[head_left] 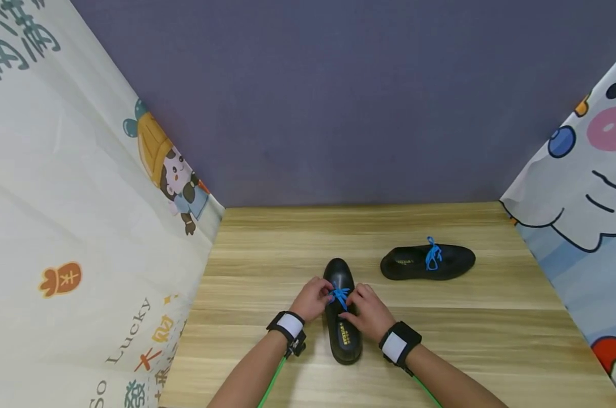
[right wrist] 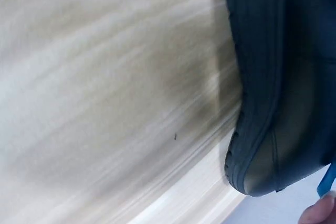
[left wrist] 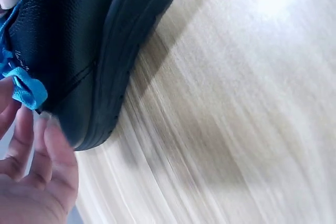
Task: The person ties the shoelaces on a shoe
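Note:
A black leather shoe (head_left: 339, 273) stands on the wood-patterned surface with its toe pointing away from me. Across its opening runs a bright blue shoelace (head_left: 340, 296), with loops at the middle. From the left side my left hand (head_left: 311, 299) pinches the lace; the left wrist view shows a flat blue loop (left wrist: 30, 92) at its fingertips. On the opposite side, my right hand (head_left: 371, 314) pinches the lace with bent fingers. Only a fingertip (right wrist: 319, 209) of it shows in the right wrist view, against a bit of blue lace (right wrist: 326, 180).
A second black shoe (head_left: 455, 260) lies to the right, toe pointing right, its blue lace (head_left: 432, 256) tied in a bow. A dark grey panel (head_left: 359, 102) borders the far edge of the wooden surface (head_left: 267, 243). Printed cloths (head_left: 98, 215) hang at both sides.

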Demonstrator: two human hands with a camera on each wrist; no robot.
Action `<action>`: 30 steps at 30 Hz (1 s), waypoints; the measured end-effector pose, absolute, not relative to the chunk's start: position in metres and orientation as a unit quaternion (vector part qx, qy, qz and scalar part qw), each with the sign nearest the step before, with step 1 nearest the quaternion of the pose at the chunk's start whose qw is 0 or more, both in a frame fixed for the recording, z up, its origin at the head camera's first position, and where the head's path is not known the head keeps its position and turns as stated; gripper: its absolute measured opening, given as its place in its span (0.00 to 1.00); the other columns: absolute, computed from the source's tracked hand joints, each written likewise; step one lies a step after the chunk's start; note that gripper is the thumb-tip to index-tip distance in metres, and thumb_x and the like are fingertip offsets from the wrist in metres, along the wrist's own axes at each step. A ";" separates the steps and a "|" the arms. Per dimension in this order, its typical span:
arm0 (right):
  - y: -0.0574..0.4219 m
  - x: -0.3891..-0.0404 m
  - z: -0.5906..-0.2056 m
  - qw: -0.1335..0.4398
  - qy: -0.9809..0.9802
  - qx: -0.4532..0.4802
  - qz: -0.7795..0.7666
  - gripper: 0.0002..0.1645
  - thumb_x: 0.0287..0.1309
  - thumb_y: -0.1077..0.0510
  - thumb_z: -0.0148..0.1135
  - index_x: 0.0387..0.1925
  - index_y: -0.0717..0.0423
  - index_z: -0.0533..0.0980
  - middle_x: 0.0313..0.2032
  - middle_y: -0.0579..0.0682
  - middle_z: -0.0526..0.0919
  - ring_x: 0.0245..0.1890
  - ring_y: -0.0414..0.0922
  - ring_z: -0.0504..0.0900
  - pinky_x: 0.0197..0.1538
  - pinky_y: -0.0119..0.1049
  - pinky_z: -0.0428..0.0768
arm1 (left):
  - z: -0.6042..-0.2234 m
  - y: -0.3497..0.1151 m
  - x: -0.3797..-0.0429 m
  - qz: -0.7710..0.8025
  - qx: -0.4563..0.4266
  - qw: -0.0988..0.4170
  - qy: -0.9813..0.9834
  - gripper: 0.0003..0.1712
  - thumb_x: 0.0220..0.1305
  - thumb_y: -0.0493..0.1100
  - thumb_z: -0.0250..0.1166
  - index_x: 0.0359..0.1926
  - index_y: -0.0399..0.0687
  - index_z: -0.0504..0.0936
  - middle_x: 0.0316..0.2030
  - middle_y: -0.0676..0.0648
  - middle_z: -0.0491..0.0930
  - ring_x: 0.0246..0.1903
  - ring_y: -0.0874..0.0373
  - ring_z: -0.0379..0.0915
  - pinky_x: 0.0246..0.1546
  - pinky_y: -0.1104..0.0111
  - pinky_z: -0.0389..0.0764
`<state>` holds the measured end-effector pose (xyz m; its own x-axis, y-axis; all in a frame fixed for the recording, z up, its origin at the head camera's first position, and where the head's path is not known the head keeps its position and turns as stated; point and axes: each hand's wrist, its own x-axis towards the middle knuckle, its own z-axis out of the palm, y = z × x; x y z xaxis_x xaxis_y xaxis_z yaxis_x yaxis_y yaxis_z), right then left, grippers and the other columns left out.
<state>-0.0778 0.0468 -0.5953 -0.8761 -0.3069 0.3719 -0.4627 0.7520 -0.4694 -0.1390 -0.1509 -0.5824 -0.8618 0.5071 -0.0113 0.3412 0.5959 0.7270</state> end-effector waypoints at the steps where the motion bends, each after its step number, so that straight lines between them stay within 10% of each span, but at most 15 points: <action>1: 0.046 -0.078 -0.595 0.141 -0.928 0.205 0.279 0.20 0.42 0.53 0.84 0.28 0.49 0.76 0.33 0.41 0.66 0.35 0.40 0.66 0.37 0.34 0.71 | -0.583 -0.151 -0.139 0.378 0.239 0.115 0.887 0.08 0.66 0.35 0.66 0.45 0.40 0.81 0.37 0.46 0.76 0.36 0.56 0.74 0.39 0.68 0.77; 8: 0.044 -0.082 -0.595 0.158 -0.926 0.215 0.267 0.20 0.40 0.65 0.81 0.31 0.54 0.75 0.32 0.43 0.67 0.31 0.40 0.70 0.33 0.35 0.73 | -0.588 -0.150 -0.139 0.391 0.234 0.119 0.882 0.05 0.65 0.32 0.66 0.40 0.40 0.78 0.31 0.50 0.76 0.30 0.62 0.72 0.33 0.71 0.75; 30: 0.035 -0.088 -0.595 0.206 -0.931 0.260 0.153 0.22 0.39 0.59 0.79 0.29 0.54 0.71 0.30 0.46 0.66 0.28 0.42 0.68 0.29 0.34 0.71 | -0.585 -0.146 -0.135 0.387 0.240 0.113 0.883 0.03 0.65 0.31 0.64 0.39 0.40 0.78 0.34 0.48 0.78 0.32 0.61 0.75 0.33 0.71 0.77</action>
